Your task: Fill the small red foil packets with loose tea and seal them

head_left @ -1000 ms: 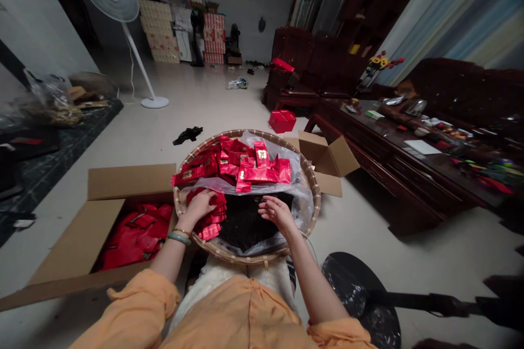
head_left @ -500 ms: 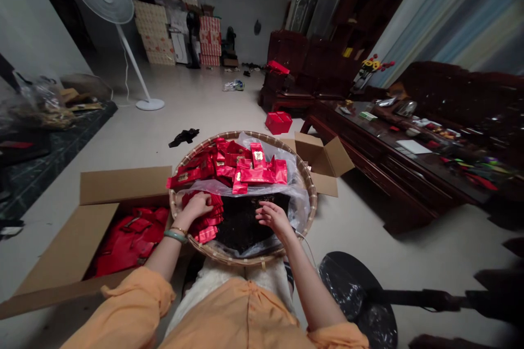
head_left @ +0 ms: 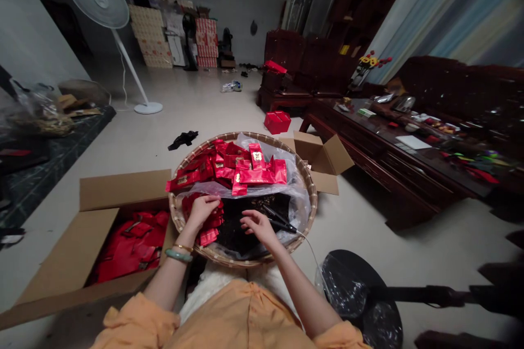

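Note:
A round woven basket (head_left: pixel 313 196) lined with clear plastic sits at my lap. Filled red packets (head_left: pixel 257 176) with gold labels are heaped on its far side. My left hand (head_left: pixel 204 210) is at the left of the basket, its fingers closed at the top edge of a stack of flat red packets (head_left: pixel 209 235). Over the dark loose contents (head_left: pixel 235 232), my right hand (head_left: pixel 258 224) hovers with bent fingers apart and nothing seen in them. Just right of it lies a black two-armed tool (head_left: pixel 282 222) with a white cord.
On the left, an open carton (head_left: pixel 98 229) holds many red packets (head_left: pixel 129 245). A smaller open carton (head_left: pixel 319 152) stands behind the basket's right side. A black round base (head_left: pixel 356 283) with plastic on it is at my right, near a dark wooden table (head_left: pixel 368 147). A white fan (head_left: pixel 148 107) stands farther off.
My right hand has moved left and slightly toward me, leaving the black tool in plain view. My left hand has shifted slightly right along the packet stack, its fingers straighter.

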The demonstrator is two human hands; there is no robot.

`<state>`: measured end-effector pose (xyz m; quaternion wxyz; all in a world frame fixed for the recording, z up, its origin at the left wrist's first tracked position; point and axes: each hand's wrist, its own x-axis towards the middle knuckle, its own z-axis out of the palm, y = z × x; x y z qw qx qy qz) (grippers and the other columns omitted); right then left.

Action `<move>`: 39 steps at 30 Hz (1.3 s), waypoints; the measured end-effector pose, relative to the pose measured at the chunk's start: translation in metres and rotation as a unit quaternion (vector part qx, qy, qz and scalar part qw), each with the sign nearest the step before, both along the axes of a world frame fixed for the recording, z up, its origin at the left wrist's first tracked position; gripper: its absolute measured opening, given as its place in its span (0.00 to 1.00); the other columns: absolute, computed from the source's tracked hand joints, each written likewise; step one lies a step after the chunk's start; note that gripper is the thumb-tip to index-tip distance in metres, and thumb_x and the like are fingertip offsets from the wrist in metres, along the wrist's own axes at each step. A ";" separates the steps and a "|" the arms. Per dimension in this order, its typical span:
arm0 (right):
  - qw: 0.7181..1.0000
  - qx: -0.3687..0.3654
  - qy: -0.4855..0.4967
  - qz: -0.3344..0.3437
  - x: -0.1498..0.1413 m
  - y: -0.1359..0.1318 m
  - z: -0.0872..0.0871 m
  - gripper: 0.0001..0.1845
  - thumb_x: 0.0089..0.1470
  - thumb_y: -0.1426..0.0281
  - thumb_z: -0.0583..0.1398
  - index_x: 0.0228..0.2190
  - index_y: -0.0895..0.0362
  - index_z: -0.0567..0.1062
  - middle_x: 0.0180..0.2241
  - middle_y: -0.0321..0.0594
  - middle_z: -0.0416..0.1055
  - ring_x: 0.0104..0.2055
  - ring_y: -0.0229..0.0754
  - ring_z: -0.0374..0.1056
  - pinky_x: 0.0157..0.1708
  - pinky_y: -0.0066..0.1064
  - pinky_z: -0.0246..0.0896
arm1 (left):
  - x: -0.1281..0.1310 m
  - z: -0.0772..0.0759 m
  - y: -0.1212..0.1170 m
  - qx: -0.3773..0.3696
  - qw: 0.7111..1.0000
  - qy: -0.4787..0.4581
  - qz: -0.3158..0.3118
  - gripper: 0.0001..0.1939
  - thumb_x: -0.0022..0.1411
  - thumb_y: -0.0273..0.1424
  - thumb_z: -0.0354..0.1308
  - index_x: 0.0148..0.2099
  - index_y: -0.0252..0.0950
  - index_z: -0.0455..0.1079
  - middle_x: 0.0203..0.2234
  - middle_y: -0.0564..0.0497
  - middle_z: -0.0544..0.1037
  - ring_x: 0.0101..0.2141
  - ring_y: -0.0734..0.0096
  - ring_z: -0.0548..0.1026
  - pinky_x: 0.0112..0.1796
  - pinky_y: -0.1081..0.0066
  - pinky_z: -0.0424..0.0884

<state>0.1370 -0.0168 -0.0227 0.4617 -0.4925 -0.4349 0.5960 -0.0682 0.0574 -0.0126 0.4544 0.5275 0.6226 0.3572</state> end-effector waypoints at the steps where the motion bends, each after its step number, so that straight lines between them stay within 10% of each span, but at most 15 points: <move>1: 0.999 0.037 -0.034 0.003 -0.006 -0.001 0.000 0.19 0.43 0.63 0.63 0.39 0.55 0.73 0.35 0.41 0.75 0.34 0.40 0.71 0.29 0.30 0.67 | 0.009 0.002 -0.007 -0.009 0.999 -0.036 -0.002 0.17 0.48 0.34 0.58 0.40 0.29 0.73 0.24 0.48 0.77 0.21 0.74 0.71 0.24 0.75 0.66; 7: 0.989 0.137 -0.058 0.022 -0.020 0.001 0.008 0.19 0.45 0.66 0.63 0.42 0.52 0.73 0.40 0.39 0.75 0.41 0.43 0.70 0.45 0.38 0.64 | 0.045 0.017 -0.038 -0.064 0.981 -0.182 -0.030 0.18 0.43 0.34 0.61 0.37 0.29 0.73 0.19 0.51 0.73 0.17 0.79 0.66 0.20 0.76 0.63; 17: 0.993 0.100 -0.051 -0.027 -0.001 0.000 0.013 0.15 0.40 0.64 0.65 0.33 0.55 0.73 0.29 0.37 0.72 0.28 0.38 0.67 0.25 0.28 0.63 | 0.040 0.040 -0.040 -0.173 0.939 -0.286 -0.086 0.14 0.42 0.24 0.61 0.36 0.29 0.73 0.17 0.54 0.72 0.16 0.84 0.65 0.18 0.81 0.59; 23: 0.889 0.304 -0.335 -0.066 -0.001 -0.008 0.023 0.09 0.51 0.74 0.54 0.26 0.54 0.73 0.27 0.39 0.68 0.31 0.40 0.65 0.32 0.30 0.59 | 0.051 0.035 -0.043 -0.166 0.940 -0.293 -0.052 0.14 0.42 0.22 0.61 0.37 0.28 0.73 0.16 0.54 0.72 0.16 0.83 0.66 0.17 0.82 0.58; 30: 0.833 0.293 -0.466 -0.052 -0.003 -0.014 0.038 0.13 0.58 0.70 0.51 0.37 0.53 0.76 0.35 0.44 0.74 0.35 0.44 0.64 0.36 0.34 0.57 | 0.066 0.027 -0.042 -0.109 0.947 -0.301 0.010 0.16 0.43 0.24 0.62 0.38 0.28 0.72 0.19 0.53 0.73 0.17 0.83 0.66 0.18 0.81 0.60; 39: 0.919 0.182 -0.346 -0.049 0.006 -0.002 0.023 0.12 0.52 0.70 0.55 0.28 0.55 0.78 0.32 0.42 0.75 0.52 0.51 0.58 0.51 0.39 0.51 | 0.079 0.016 -0.049 -0.039 0.969 -0.244 0.014 0.16 0.43 0.32 0.63 0.36 0.29 0.73 0.20 0.51 0.73 0.18 0.78 0.67 0.19 0.78 0.61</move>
